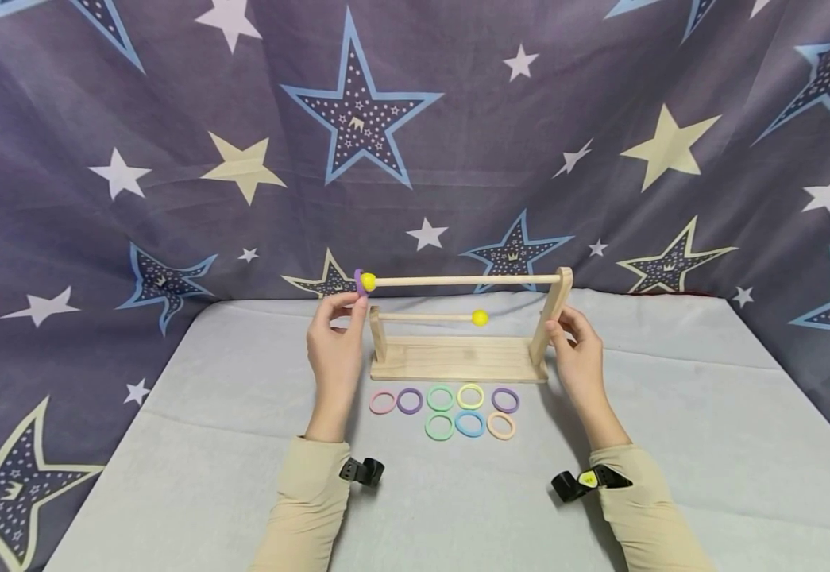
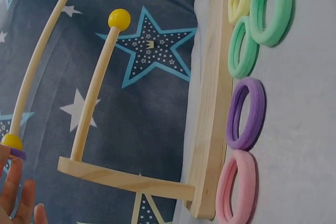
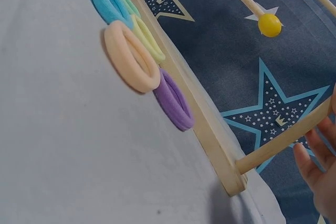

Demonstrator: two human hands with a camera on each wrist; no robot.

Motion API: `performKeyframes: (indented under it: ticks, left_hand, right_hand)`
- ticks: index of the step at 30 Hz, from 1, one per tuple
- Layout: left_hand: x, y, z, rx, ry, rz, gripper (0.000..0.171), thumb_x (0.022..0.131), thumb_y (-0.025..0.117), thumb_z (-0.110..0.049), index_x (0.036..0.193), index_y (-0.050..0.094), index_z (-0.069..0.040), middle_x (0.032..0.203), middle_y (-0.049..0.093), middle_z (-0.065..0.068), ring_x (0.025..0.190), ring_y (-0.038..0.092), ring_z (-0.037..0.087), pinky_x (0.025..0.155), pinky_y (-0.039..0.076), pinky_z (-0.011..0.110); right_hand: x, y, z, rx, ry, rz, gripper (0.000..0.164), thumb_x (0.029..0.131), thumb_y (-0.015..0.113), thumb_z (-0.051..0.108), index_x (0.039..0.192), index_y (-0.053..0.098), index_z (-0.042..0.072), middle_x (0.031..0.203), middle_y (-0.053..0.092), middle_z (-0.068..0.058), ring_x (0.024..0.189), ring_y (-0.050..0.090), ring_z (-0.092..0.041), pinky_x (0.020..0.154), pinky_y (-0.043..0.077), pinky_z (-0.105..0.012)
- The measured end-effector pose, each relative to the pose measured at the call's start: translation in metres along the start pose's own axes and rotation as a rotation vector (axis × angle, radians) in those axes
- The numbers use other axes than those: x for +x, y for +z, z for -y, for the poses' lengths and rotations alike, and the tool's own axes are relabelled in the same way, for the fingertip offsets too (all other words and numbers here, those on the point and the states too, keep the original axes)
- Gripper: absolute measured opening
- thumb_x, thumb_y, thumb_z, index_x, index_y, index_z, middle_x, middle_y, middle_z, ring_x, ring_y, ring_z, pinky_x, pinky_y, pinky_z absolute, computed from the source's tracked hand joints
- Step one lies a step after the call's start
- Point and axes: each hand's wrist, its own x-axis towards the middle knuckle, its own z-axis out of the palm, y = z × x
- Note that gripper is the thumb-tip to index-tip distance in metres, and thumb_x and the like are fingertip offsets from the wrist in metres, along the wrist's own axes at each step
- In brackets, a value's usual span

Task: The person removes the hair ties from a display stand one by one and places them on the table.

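Note:
A wooden stand (image 1: 457,359) has a tall post on its right and a short one on its left. Each post bears a horizontal rod tipped with a yellow ball. My left hand (image 1: 336,338) pinches a purple hair tie (image 1: 360,283) at the ball (image 1: 368,282) of the upper rod (image 1: 465,280). In the left wrist view that tie sits right by the ball; whether it encircles the ball I cannot tell. On the right, my right hand (image 1: 581,349) holds the tall post (image 1: 552,314), thumb in front. The lower rod (image 1: 425,317) carries no hair tie.
In front of the base, several hair ties lie flat on the grey cloth: a pink one (image 1: 383,402), a blue one (image 1: 470,423), a peach one (image 1: 501,426), a yellow one (image 1: 470,396), plus purple and green ones. A star-patterned curtain (image 1: 415,159) hangs behind the table.

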Motion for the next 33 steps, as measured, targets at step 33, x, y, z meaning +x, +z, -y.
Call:
performKeyframes:
  ticks: [33]
  left_hand:
    - [-0.006,-0.017,0.0,0.183,-0.02,0.064,0.018,0.093,0.071,-0.032,0.102,0.072,-0.016,0.097,0.071,0.001,0.074,0.059,0.017,0.065,0.043,0.033]
  right_hand:
    - [0.0,0.0,-0.001,0.004,-0.008,-0.002,0.032,0.097,0.059,0.002,0.126,0.057,-0.014,0.114,0.062,-0.023,0.094,0.056,-0.002,0.076,0.048,-0.011]
